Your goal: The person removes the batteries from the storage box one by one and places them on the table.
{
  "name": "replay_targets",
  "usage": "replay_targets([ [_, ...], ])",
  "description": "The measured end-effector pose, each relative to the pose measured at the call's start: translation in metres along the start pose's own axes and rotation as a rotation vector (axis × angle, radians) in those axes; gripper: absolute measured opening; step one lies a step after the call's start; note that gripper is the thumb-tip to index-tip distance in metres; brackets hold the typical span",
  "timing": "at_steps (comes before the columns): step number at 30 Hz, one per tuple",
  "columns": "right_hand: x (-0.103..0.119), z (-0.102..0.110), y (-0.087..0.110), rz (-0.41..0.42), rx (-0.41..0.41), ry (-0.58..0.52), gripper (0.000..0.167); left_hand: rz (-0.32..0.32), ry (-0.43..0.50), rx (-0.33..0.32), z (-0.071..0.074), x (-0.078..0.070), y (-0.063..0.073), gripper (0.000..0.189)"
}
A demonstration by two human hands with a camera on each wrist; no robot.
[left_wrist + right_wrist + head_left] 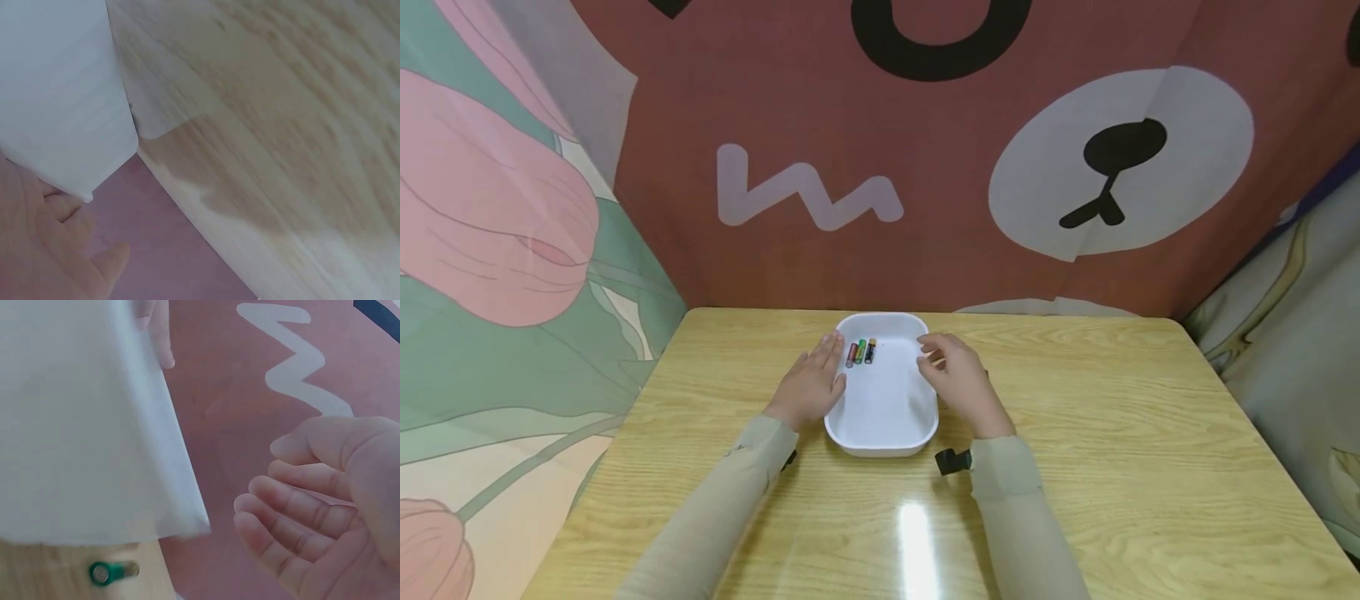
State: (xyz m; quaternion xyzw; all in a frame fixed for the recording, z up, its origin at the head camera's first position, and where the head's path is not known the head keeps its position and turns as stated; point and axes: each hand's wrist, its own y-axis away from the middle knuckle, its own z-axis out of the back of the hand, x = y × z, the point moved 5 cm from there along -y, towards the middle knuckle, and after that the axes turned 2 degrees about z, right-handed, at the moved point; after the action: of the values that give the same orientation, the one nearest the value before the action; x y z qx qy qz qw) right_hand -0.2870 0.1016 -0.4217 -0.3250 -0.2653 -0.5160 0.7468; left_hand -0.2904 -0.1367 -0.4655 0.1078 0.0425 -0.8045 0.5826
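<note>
A white tray (883,417) lies on the table. Inside it, near the far left, three small batteries stand side by side: a red one (852,355), a green one (861,352) and a black one with an orange end (870,351). My left hand (808,383) rests against the tray's left rim, fingers extended along it. In the left wrist view its fingers touch the white wall. My right hand (958,375) hovers at the right rim, fingers loosely bent, with nothing between them. The right wrist view shows a green battery (112,572) on the wood beside the tray.
The wooden table (1112,433) extends on both sides of the tray. A brown cloth backdrop (820,275) with a printed bear hangs behind the table's back edge. A flower-printed cloth (497,350) hangs at the left. Black straps (953,461) circle the wrists.
</note>
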Motion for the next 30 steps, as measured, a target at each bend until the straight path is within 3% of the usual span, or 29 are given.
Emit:
replay_targets([
  [12,0.020,-0.005,-0.032,0.024,0.046,-0.020,0.037,0.004,-0.005,0.010,0.000,0.001,0.000,0.067],
  [21,0.017,-0.020,-0.055,0.023,0.048,-0.045,0.032,-0.004,0.006,0.007,0.002,0.000,-0.001,0.067],
  [30,0.010,-0.038,-0.070,-0.048,0.045,-0.099,0.029,-0.005,-0.001,-0.002,-0.002,0.003,-0.002,0.067],
])
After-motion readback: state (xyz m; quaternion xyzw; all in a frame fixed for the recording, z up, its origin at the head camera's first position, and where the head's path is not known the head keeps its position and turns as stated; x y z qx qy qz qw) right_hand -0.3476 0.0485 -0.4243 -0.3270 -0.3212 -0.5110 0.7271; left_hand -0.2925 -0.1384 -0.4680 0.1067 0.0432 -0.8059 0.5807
